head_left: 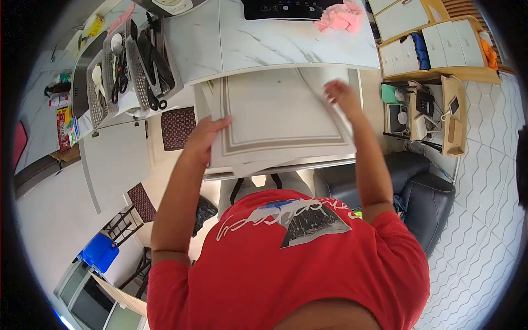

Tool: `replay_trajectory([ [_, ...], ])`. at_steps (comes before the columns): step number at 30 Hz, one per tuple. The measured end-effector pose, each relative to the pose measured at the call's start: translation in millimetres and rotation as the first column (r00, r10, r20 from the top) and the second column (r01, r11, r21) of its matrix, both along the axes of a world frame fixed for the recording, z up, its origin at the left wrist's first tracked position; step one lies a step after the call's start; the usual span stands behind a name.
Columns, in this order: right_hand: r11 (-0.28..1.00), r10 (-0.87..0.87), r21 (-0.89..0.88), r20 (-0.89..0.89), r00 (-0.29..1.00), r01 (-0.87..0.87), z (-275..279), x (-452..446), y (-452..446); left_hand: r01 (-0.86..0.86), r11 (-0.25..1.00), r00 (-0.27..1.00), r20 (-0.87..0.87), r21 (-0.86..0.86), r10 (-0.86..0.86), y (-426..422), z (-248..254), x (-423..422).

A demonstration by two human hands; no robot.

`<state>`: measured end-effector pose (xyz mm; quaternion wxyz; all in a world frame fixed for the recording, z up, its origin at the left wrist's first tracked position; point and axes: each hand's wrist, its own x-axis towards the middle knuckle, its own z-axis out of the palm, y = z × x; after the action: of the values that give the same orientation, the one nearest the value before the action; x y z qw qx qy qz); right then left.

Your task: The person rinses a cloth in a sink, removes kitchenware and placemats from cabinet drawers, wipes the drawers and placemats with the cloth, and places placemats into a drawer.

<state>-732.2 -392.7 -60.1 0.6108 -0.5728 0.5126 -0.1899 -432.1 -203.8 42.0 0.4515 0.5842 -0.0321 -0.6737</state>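
Note:
A pale flat sheet [280,110] with beige and grey border lines lies over a pulled-out drawer [353,91] beneath the countertop. At the sheet's left edge is my left hand [208,135], closed on it with the thumb on top. My right hand [342,98] is raised over the right side of the drawer, near the sheet's right edge. Motion smears its fingers, so I cannot tell whether they hold anything. Another pale layer shows under the sheet's near edge. The rest of the drawer's inside is hidden.
On the marble-patterned countertop [192,44] are a black cooktop [283,8], a pink cloth [341,17] and perforated racks of utensils [129,66]. A black leather seat [421,198] stands behind my right arm. Further right is a small shelf unit [454,121] with a telephone.

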Motion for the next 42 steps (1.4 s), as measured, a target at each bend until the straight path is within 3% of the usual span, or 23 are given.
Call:
replay_trajectory([
  [2,0.957,-0.07,-0.283,-0.02,0.997,0.062,43.3,4.9,-32.6,0.031,0.999,0.999,-0.041,0.034,-0.03,1.9,5.6,7.8],
  [3,0.93,-0.088,-0.351,0.069,0.994,0.107,44.2,7.2,-54.9,0.024,0.999,0.999,-0.033,0.035,-0.023,4.3,10.1,8.0],
  [5,0.883,-0.102,-0.469,-0.131,0.986,0.029,65.8,18.6,-76.7,0.011,0.997,0.999,-0.031,0.079,-0.009,3.5,23.4,8.1],
  [10,0.96,-0.145,-0.235,0.058,0.988,0.155,41.5,27.5,-63.2,-0.182,0.978,0.983,-0.016,0.104,0.185,47.0,86.1,20.0],
  [12,0.961,-0.227,-0.152,0.036,0.973,0.23,9.6,31.2,-37.0,-0.226,0.956,0.974,0.052,0.185,0.22,74.5,102.0,28.6],
  [16,0.994,-0.105,-0.032,-0.143,0.984,0.101,-28.1,48.8,20.3,-0.332,0.937,0.932,0.192,0.107,0.309,127.7,129.5,35.6],
  [20,0.981,0.007,-0.183,-0.313,0.95,-0.067,-66.8,67.2,58.0,-0.234,0.972,0.955,0.193,0.03,0.224,184.1,142.4,70.1],
  [22,0.904,0.056,-0.378,-0.355,0.933,-0.198,-70.6,81.3,72.6,-0.276,0.957,0.93,0.226,-0.094,0.29,224.8,139.9,98.4],
  [25,0.865,0.192,-0.385,-0.339,0.921,-0.322,-73.2,101.8,95.9,-0.292,0.952,0.914,0.267,-0.093,0.306,263.4,160.8,113.6],
  [26,0.861,0.201,-0.383,-0.346,0.916,-0.334,-72.2,108.8,107.4,-0.303,0.949,0.913,0.259,-0.092,0.316,279.7,159.8,119.4],
  [28,0.654,0.333,-0.541,-0.421,0.844,-0.529,-70.4,126.4,135.0,-0.432,0.897,0.846,0.303,-0.09,0.438,314.6,155.4,133.0],
  [31,0.607,0.48,-0.512,-0.374,0.793,-0.608,-77.4,159.5,171.8,-0.618,0.781,0.713,0.352,-0.093,0.606,366.2,137.4,152.9],
  [32,0.592,0.491,-0.506,-0.391,0.779,-0.627,-77.2,172.2,184.1,-0.546,0.828,0.741,0.388,-0.127,0.548,380.2,129.9,157.2],
  [35,0.593,0.547,-0.452,-0.382,0.745,-0.667,-73.1,213.5,211.6,-0.609,0.787,0.706,0.387,-0.097,0.593,415.0,100.8,158.5],
  [37,0.685,0.46,-0.348,-0.476,0.75,-0.64,-70.7,234.2,223.8,-0.609,0.791,0.73,0.352,-0.054,0.586,445.0,75.5,162.9],
  [38,0.687,0.428,-0.404,-0.448,0.785,-0.604,-80.6,235.3,221.3,-0.601,0.799,0.752,0.332,-0.011,0.569,454.9,61.3,157.5],
  [41,0.598,0.492,-0.412,-0.489,0.721,-0.688,-95.2,244.2,206.7,-0.584,0.809,0.779,0.323,0.065,0.537,489.7,18.9,151.8],
  [42,0.706,0.418,-0.441,-0.373,0.828,-0.555,-99.0,238.4,203.0,-0.622,0.78,0.744,0.366,0.072,0.56,497.2,2.4,148.9],
])
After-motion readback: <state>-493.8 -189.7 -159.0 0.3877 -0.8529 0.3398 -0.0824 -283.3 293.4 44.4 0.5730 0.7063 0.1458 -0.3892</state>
